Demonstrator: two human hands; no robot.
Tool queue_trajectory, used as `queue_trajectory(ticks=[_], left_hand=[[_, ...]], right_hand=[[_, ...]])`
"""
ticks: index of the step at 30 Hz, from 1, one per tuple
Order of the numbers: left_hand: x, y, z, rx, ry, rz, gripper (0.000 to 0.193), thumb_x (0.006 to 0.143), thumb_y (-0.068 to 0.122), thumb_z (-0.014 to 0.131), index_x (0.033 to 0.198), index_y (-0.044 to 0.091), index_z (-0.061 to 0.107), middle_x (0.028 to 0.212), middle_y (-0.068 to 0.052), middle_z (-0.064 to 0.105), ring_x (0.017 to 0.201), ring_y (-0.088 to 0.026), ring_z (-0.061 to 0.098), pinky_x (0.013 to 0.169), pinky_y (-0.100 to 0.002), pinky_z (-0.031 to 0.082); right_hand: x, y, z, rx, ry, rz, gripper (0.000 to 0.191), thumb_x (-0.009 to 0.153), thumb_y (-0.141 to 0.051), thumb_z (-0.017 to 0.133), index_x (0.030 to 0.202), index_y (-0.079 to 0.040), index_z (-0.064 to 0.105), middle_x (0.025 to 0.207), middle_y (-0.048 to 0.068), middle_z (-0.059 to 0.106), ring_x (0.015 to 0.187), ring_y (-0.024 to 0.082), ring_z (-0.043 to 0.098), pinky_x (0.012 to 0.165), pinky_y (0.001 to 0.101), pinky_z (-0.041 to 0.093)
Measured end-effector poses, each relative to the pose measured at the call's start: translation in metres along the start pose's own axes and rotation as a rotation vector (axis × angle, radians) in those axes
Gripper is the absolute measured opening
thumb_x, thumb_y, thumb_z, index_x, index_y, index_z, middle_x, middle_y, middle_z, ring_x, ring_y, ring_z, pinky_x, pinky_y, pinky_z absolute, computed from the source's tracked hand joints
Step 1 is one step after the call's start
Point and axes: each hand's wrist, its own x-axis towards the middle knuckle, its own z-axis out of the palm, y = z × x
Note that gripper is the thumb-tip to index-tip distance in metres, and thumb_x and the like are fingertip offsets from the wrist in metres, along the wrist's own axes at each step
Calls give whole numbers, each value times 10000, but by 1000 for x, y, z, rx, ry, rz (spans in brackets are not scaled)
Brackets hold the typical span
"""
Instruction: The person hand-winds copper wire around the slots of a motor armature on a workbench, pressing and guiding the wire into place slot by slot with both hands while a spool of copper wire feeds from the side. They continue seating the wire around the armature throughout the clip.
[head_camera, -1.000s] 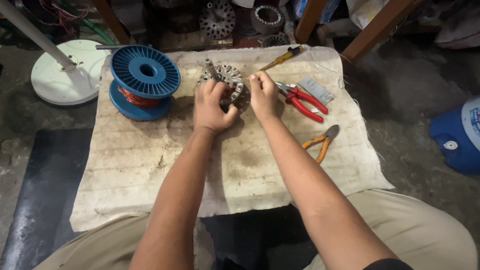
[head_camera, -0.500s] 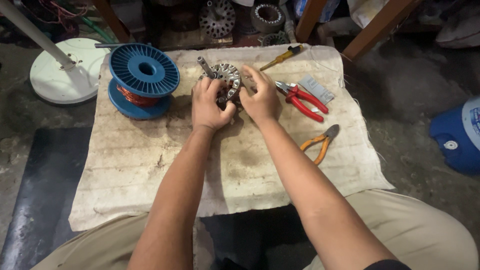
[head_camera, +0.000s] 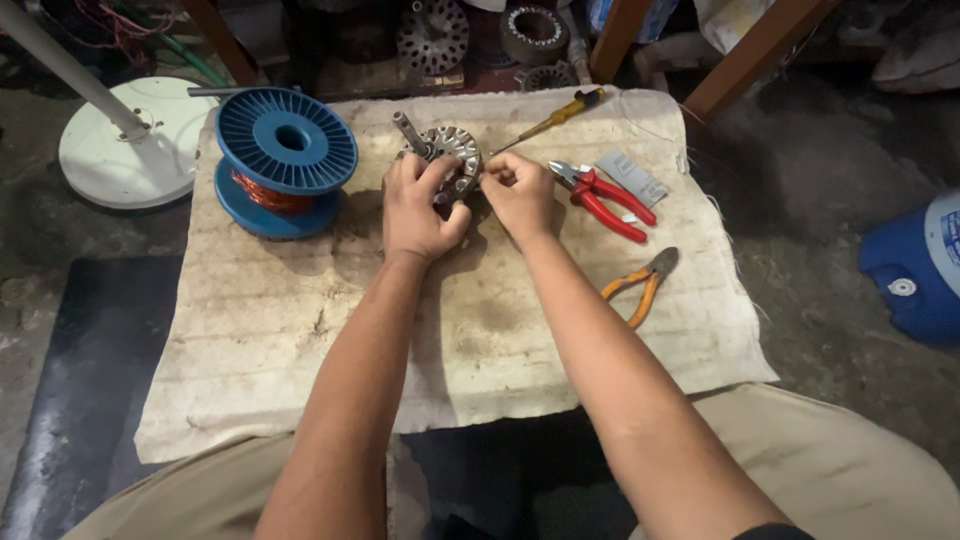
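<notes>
1. Grey metal, round, with a ring of slotted teeth and a short shaft standing out of it: a motor stator core (head_camera: 448, 152), lying at the far middle of a stained off-white cloth mat (head_camera: 300, 360). Both hands are on it.
2. Left hand (head_camera: 418, 205): fingers curled over the near-left side of the core and closed on it, thumb laid across towards the right hand.
3. Right hand (head_camera: 518, 195): fingers drawn into a tight pinch at the core's right edge. What they pinch is too small to make out.
4. Blue plastic spool wound with copper wire (head_camera: 283, 160): just left of the left hand's fingers, lying flat on the mat.
5. Red-handled pliers (head_camera: 605, 198): just right of the right hand's knuckles, with a small grey flat packet (head_camera: 630, 178) beyond them.
6. Orange-handled pliers (head_camera: 640, 288): right of the right forearm, nearer the person than the fingers.
7. Yellow-handled screwdriver (head_camera: 558, 112): beyond the right hand's fingers, lying aslant at the mat's far edge.
8. White round fan base (head_camera: 130, 150): on the floor, well left of the spool.
</notes>
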Motion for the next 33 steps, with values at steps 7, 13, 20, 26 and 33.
queue_trajectory(ticks=[7, 13, 20, 26, 33], left_hand=[[0, -2, 2, -5, 19, 24, 441, 689, 259, 711, 1115, 145, 700, 989, -134, 533, 974, -369, 540, 888, -474, 466], [0, -3, 3, -11, 28, 26, 409, 692, 260, 709, 1084, 141, 703, 986, -125, 541, 968, -365, 540, 881, -474, 467], [0, -4, 3, -27, 20, 33, 382, 676, 254, 707, 1036, 128, 705, 969, -125, 537, 952, -359, 539, 870, -468, 470], [1, -2, 2, -36, 26, 41, 379, 681, 251, 700, 1042, 135, 714, 1006, -127, 556, 991, -363, 544, 883, -468, 479], [0, 2, -1, 17, -52, 95, 393, 645, 281, 730, 1012, 141, 728, 986, -107, 558, 1009, -339, 531, 931, -478, 437]], right_hand=[[-7, -26, -4, -372, -90, -83, 197, 725, -231, 757, 891, -126, 772, 887, 101, 726, 794, 307, 687, 685, 415, 534], [-6, -33, -1, -453, -131, 65, 200, 797, -315, 730, 876, -131, 737, 856, 117, 729, 809, 324, 702, 727, 446, 537], [-10, -31, 0, -430, 44, 3, 142, 839, -249, 674, 858, -109, 688, 923, 85, 715, 847, 312, 682, 691, 435, 527], [-7, -24, 2, -441, 196, 7, 179, 889, -304, 675, 847, -133, 705, 899, 59, 717, 880, 307, 675, 700, 440, 524], [-5, -17, -10, -150, 79, 134, 255, 927, -378, 632, 911, -141, 724, 844, 21, 710, 801, 194, 674, 733, 349, 500]])
